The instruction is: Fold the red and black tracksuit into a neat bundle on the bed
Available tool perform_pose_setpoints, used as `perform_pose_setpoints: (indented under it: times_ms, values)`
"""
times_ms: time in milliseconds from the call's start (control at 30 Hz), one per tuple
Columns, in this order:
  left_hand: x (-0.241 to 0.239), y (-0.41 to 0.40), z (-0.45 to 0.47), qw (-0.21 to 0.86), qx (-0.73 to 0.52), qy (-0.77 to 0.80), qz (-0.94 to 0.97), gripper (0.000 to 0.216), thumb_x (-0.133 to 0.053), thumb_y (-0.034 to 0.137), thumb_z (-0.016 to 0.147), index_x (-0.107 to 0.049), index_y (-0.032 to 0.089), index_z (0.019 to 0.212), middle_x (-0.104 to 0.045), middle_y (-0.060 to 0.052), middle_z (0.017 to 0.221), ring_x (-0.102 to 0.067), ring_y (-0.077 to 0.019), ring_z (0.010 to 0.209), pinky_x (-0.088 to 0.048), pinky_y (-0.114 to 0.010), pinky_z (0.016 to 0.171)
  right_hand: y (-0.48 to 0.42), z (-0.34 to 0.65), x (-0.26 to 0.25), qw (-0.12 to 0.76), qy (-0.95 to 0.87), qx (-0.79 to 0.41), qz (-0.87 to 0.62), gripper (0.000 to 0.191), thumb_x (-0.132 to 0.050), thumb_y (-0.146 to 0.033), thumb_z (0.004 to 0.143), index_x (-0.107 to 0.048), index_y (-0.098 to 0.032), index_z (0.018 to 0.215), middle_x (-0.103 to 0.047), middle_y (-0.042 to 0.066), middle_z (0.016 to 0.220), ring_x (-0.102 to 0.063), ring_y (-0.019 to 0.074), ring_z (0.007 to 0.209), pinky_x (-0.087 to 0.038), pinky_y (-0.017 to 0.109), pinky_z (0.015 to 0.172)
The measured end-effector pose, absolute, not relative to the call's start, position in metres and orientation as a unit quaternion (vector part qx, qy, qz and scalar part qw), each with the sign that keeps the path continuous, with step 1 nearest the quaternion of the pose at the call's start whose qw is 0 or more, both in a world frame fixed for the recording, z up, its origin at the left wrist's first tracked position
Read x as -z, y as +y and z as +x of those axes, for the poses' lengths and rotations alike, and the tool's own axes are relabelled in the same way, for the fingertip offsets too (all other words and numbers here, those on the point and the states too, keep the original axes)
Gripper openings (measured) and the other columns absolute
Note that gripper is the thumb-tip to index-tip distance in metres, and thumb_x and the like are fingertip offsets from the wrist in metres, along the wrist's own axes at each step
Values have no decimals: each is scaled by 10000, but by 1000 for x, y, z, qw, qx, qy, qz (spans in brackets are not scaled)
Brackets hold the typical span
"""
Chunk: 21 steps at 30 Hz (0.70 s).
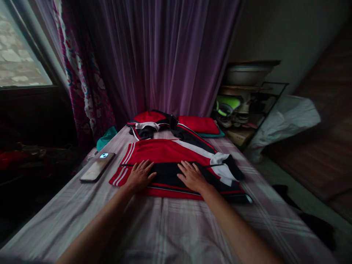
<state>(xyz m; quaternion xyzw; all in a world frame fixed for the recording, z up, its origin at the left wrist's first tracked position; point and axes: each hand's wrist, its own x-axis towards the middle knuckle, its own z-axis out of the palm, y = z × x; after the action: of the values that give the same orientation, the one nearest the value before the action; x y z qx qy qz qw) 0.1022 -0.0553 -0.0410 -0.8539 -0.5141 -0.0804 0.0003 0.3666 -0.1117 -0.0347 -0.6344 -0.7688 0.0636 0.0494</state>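
Note:
A red, black and white track jacket (162, 152) lies on the checked cloth, its near side folded over so a black sleeve runs across it. My left hand (140, 175) rests flat on the folded part near the striped red hem, fingers spread. Further right, my right hand (191, 176) lies palm down on the black sleeve, fingers also spread. To the right of that hand are the white and black collar (224, 168) parts. The jacket's far sleeve (195, 137) stretches back from the collar. Neither hand grips anything.
A phone (97, 168) lies left of the jacket. Behind are another red and black garment (150, 121) and a folded red cloth (198, 124) on something teal. A purple curtain (165, 55) hangs at the back. A shoe rack (247, 106) and a white bag (286, 117) stand right.

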Motion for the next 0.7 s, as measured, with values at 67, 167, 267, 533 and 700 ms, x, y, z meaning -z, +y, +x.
perform_pose_setpoints:
  times_ms: [67,167,267,533,700]
  values:
    - [42,-54,97,-2,82,-509,-857,571,-398,547,972,-462,277,1471,-457,-84,1538,-372,-290,1444,-246,-535,1194,-121,395,38,37,-743,-49,-667,602,-288,-473,1006,-354,-192,1535,-287,91,1620,-232,221,1500,-151,473,1218]
    - [38,-54,97,-6,75,-513,-855,569,-404,540,971,-468,271,1468,-458,-85,1538,-378,-289,1440,-243,-524,1196,-132,430,40,23,-705,-25,-709,590,-275,-439,1009,-339,-191,1541,-302,90,1615,-267,219,1487,-139,471,1218]
    - [38,-54,99,-6,72,-516,-853,563,-416,534,966,-487,267,1456,-464,-87,1533,-379,-292,1439,-252,-521,1190,-138,441,40,19,-687,-14,-726,579,-269,-427,1010,-360,-192,1532,-341,94,1598,-297,219,1475,-139,473,1213]
    - [43,-50,97,3,87,-510,-856,552,-431,533,951,-522,270,1428,-507,-92,1499,-413,-300,1417,-275,-540,1175,-116,425,24,27,-688,-55,-724,565,-266,-453,1014,-406,-215,1507,-396,97,1572,-340,229,1452,-190,475,1189]
    - [35,-54,100,-11,64,-519,-852,557,-440,520,947,-524,247,1425,-499,-102,1504,-420,-299,1412,-271,-552,1177,-90,442,15,18,-642,-57,-765,541,-259,-414,1015,-495,-178,1441,-443,142,1536,-392,274,1416,-218,544,1163]
